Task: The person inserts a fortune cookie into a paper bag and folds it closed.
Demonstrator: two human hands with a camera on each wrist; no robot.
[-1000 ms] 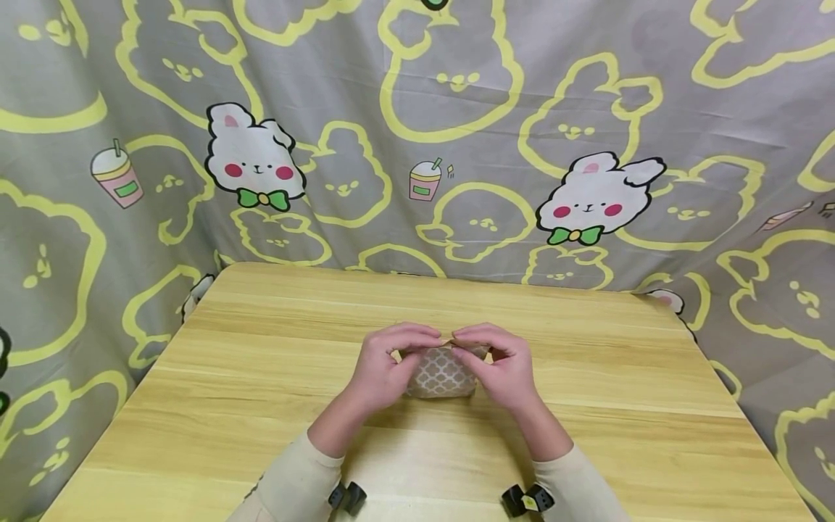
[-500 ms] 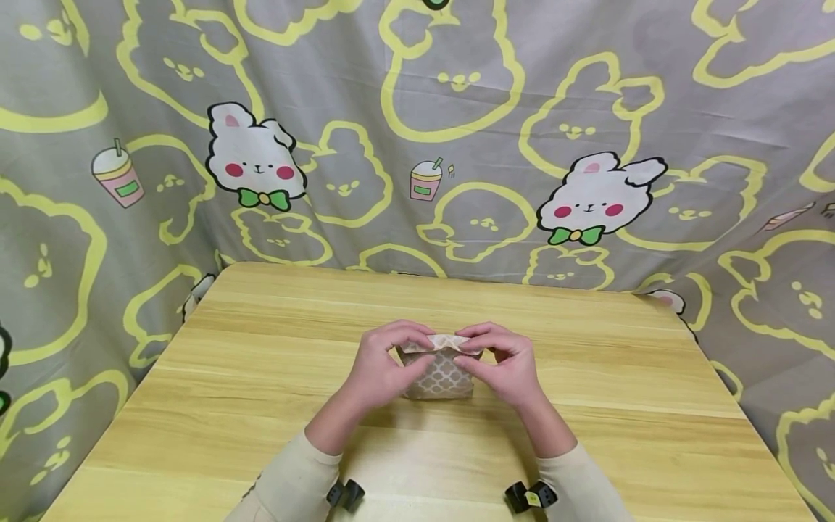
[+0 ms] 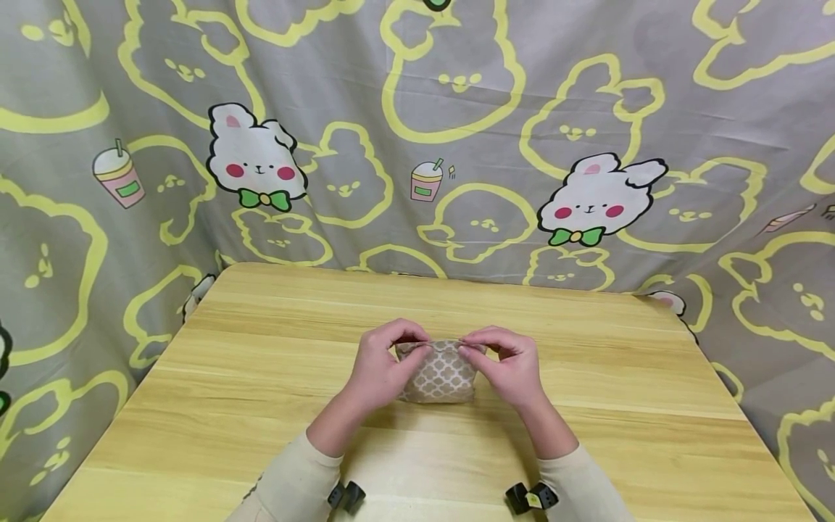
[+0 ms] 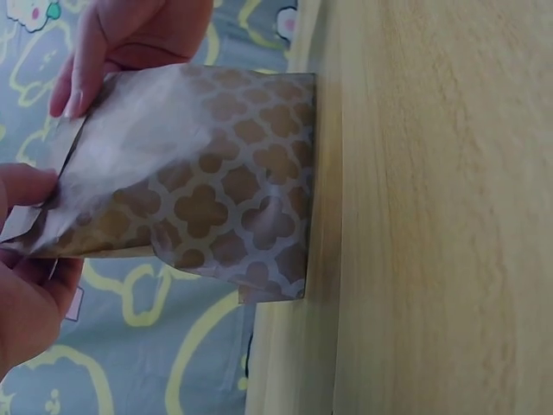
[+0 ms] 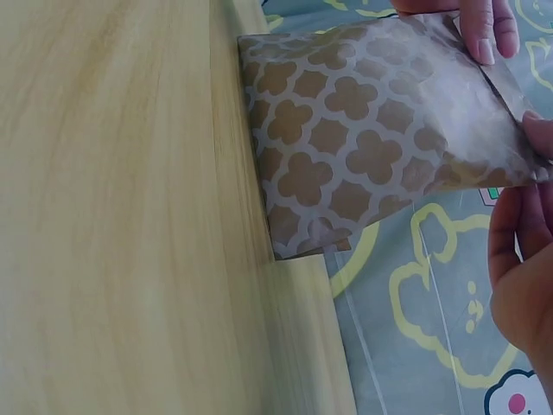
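Note:
A brown paper bag (image 3: 443,375) with a white lattice pattern stands on the table between the two hands, its lower end against the wood. My left hand (image 3: 385,370) pinches the left part of its top edge between thumb and fingers. On the other side, my right hand (image 3: 512,366) pinches the right part of that edge in the same way. The wrist views show a narrow folded strip (image 5: 505,82) along the top, with the thumbs on it. The bag's body (image 4: 216,194) bulges; whatever it contains is hidden.
The wooden table (image 3: 274,377) extends around the bag on all sides. A grey curtain (image 3: 365,65) with yellow outlines and white rabbits hangs behind the table and along both sides. Each sleeve carries a small black device (image 3: 531,497) at the wrist.
The hands have moved slightly apart along the bag's top. A pale flap that showed above the fold half a second ago is turned out of sight, and the thumbs have closed onto the edge.

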